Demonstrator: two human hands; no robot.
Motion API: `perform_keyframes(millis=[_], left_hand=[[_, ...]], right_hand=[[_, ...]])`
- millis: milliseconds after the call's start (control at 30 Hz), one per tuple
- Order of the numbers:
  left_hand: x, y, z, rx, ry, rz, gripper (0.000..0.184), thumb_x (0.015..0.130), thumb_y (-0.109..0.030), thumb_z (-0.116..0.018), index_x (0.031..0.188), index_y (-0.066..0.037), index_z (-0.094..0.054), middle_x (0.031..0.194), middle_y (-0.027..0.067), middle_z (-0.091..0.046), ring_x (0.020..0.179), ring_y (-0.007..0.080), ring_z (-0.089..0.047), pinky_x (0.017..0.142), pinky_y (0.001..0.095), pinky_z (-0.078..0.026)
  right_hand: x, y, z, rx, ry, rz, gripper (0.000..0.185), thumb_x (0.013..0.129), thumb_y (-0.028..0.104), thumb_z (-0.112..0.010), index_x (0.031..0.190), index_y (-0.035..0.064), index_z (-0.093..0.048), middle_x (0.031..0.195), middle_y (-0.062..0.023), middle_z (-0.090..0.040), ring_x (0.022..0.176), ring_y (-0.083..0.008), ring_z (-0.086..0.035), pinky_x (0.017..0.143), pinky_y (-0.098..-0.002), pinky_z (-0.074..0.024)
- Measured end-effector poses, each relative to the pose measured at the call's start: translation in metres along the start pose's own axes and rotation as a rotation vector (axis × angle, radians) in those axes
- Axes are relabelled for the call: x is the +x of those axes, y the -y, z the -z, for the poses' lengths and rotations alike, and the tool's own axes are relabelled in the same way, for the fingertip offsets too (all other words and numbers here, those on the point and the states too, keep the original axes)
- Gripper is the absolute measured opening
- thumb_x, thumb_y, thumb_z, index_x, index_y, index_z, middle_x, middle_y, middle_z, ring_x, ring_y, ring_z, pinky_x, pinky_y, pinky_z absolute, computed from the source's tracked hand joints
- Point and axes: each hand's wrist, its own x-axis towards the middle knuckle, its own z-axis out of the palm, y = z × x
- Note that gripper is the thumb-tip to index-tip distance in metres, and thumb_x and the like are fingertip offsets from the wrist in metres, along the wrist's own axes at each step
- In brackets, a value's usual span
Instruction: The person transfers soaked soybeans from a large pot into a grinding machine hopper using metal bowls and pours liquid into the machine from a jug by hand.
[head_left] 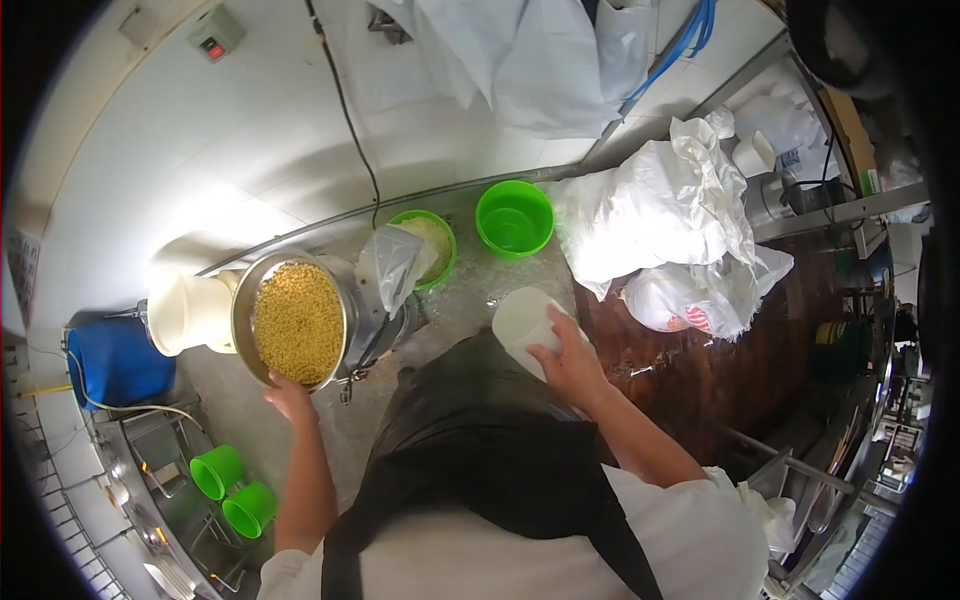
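Note:
My left hand (290,396) grips the near rim of a round metal bowl (350,325). Yellow beans (298,325), probably soybeans, fill much of it. My right hand (570,362) is closed around a white plastic container (520,325), its thumb and fingers at the edge; what is inside cannot be seen. Just behind the bowl, a clear plastic bag (392,265) hangs by a green tub (452,262) with pale contents. Another green tub (515,220) stands on the floor beyond my right hand.
White buckets (185,315) and a blue barrel (120,360) stand at left. Two green buckets (218,471) sit lower left. Large white sacks (650,215) lie at right beside wet reddish-brown flooring (670,385). A dark cord (345,110) runs down the wall.

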Motion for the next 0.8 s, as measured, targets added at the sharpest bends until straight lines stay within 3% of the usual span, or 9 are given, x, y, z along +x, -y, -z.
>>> perform_keyframes(millis=[67, 100, 167, 400, 600, 667, 800], left_hand=[[-0.005, -0.011, 0.006, -0.009, 0.037, 0.096, 0.085, 0.105, -0.062, -0.042, 0.139, 0.016, -0.039, 0.137, 0.0398, -0.053, 0.125, 0.0514, -0.057, 0.104, 0.0535, -0.047], [0.006, 0.001, 0.001, -0.007, 0.036, 0.094, 0.085, 0.105, -0.062, -0.042, 0.139, 0.016, -0.039, 0.137, 0.0398, -0.053, 0.125, 0.0514, -0.057, 0.104, 0.0535, -0.047], [0.035, 0.030, -0.007, 0.157, -0.023, 0.013, 0.090, 0.101, -0.068, -0.044, 0.145, 0.010, -0.035, 0.130, 0.0329, -0.059, 0.107, 0.0447, -0.066, 0.070, 0.0465, -0.061], [0.038, 0.037, -0.006, 0.169, 0.016, 0.023, 0.094, 0.099, -0.074, -0.043, 0.141, 0.010, -0.035, 0.128, 0.0328, -0.060, 0.103, 0.0437, -0.068, 0.063, 0.0452, -0.062], [0.021, 0.017, -0.002, 0.080, 0.086, 0.066, 0.092, 0.100, -0.072, -0.044, 0.140, 0.010, -0.035, 0.121, 0.0319, -0.063, 0.085, 0.0383, -0.073, 0.054, 0.0404, -0.061], [0.028, 0.027, -0.008, 0.086, 0.078, -0.002, 0.092, 0.099, -0.072, -0.044, 0.142, 0.009, -0.034, 0.117, 0.0304, -0.065, 0.077, 0.0330, -0.074, 0.051, 0.0390, -0.060], [-0.020, -0.008, 0.024, -0.022, 0.203, 0.039, 0.084, 0.104, -0.060, -0.046, 0.148, 0.010, -0.027, 0.113, 0.0322, -0.066, 0.077, 0.0372, -0.071, 0.064, 0.0413, -0.057]], right_hand=[[0.004, -0.010, 0.018, -0.006, -0.030, -0.043, 0.069, 0.096, 0.030, -0.074, 0.151, 0.0027, -0.043, 0.130, -0.0298, -0.064, 0.116, -0.0479, -0.066, 0.098, -0.0509, -0.0541], [0.005, -0.014, 0.026, -0.043, -0.049, -0.051, 0.068, 0.096, 0.030, -0.075, 0.150, 0.0023, -0.044, 0.130, -0.0296, -0.064, 0.116, -0.0473, -0.066, 0.097, -0.0501, -0.0545], [0.006, -0.021, 0.041, -0.091, -0.076, -0.044, 0.067, 0.096, 0.030, -0.075, 0.149, 0.0016, -0.046, 0.129, -0.0294, -0.065, 0.115, -0.0462, -0.067, 0.095, -0.0483, -0.0554], [0.019, -0.025, 0.068, -0.110, -0.063, 0.082, 0.065, 0.096, 0.028, -0.074, 0.148, 0.0004, -0.047, 0.129, -0.0299, -0.065, 0.116, -0.0474, -0.066, 0.096, -0.0484, -0.0546], [0.050, 0.019, 0.060, -0.130, 0.072, 0.284, 0.065, 0.098, 0.028, -0.072, 0.149, -0.0008, -0.045, 0.131, -0.0313, -0.063, 0.120, -0.0483, -0.063, 0.099, -0.0475, -0.0528], [0.061, 0.042, 0.049, -0.111, 0.163, 0.370, 0.065, 0.099, 0.031, -0.070, 0.149, -0.0009, -0.045, 0.128, -0.0310, -0.065, 0.118, -0.0484, -0.063, 0.097, -0.0475, -0.0532], [0.077, 0.107, 0.030, -0.222, 0.239, 0.548, 0.065, 0.098, 0.027, -0.072, 0.150, -0.0018, -0.045, 0.125, -0.0308, -0.066, 0.115, -0.0461, -0.066, 0.097, -0.0452, -0.0541]])
